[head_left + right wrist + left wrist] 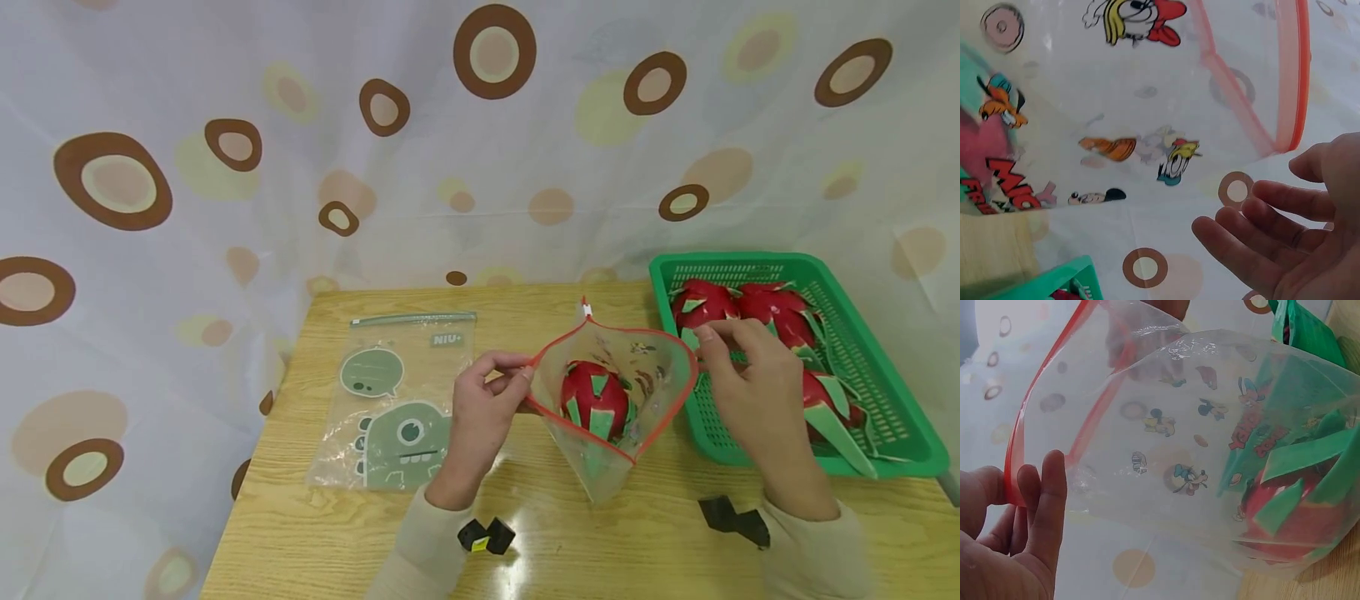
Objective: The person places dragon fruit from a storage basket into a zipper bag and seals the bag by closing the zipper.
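A clear zip bag (660,379) with a red-edged mouth and cartoon prints stands with its mouth spread wide. My left hand (483,408) pinches the left side of its red rim between thumb and fingers. Inside the bag, at the bottom, sits a red dragon fruit (596,396) with green scales. Close to the rim's right side is my right hand (757,387). The right wrist view shows that hand's fingers (1272,237) loosely bent, holding nothing, with the thumb beside the bag's corner. A white zip slider (587,310) sits at the far end of the mouth.
At the right a green plastic basket (892,375) holds several more dragon fruits (776,312). Another clear zip bag (390,433), with a green monster print, lies flat on the wooden table (277,533) at the left. A patterned curtain (420,183) hangs behind the table.
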Action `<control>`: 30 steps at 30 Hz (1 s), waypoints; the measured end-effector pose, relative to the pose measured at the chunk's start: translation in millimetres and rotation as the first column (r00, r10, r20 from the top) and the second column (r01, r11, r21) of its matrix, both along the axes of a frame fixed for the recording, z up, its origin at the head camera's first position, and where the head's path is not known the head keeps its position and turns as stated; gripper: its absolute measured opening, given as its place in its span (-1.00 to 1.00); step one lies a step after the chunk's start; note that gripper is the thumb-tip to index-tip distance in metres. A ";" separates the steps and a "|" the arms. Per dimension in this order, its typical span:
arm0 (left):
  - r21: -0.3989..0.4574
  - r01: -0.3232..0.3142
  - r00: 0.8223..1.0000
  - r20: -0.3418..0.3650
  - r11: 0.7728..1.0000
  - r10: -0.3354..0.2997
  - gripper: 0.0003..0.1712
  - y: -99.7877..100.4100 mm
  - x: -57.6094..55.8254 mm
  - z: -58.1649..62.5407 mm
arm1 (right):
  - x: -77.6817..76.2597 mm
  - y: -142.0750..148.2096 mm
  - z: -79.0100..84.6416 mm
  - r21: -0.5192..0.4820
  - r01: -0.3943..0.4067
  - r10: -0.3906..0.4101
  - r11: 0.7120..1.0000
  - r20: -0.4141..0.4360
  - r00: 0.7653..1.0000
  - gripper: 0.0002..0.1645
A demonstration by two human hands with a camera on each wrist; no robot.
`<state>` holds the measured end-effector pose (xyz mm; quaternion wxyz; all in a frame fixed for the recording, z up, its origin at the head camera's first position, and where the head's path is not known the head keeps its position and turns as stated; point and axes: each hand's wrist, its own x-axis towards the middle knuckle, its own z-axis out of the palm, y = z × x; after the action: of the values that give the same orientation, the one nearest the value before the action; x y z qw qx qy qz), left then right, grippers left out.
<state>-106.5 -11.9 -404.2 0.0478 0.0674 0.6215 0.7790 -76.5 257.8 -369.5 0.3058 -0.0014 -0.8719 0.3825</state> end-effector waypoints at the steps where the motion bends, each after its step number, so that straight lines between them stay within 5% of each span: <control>1: -0.002 0.000 1.000 0.005 1.000 0.000 -0.80 0.1 -0.1 0.1 | 0.1 3.4 -1.6 0.003 0.010 -0.010 1.000 0.006 1.000 -0.74; 14: -0.020 -0.012 1.000 0.007 1.000 0.012 -0.82 -0.8 -1.8 -1.9 | 2.0 55.7 -26.7 0.179 0.161 -0.181 0.971 0.106 0.978 -0.71; 21: -0.134 -0.091 0.993 -0.093 0.987 0.079 -0.87 -1.3 -0.6 -2.4 | 7.1 81.4 -39.9 0.238 0.142 -0.186 0.961 0.175 0.967 -0.71; 30: -0.096 -0.079 0.996 -0.046 0.992 0.075 -0.86 0.3 -0.3 -3.0 | 10.4 104.4 -56.0 0.299 0.128 -0.213 0.946 0.272 0.938 -0.66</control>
<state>-106.8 -11.6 -407.2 0.0078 0.0572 0.6620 0.7473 -66.1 362.3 -425.5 0.1989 -0.0934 -0.9495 0.2241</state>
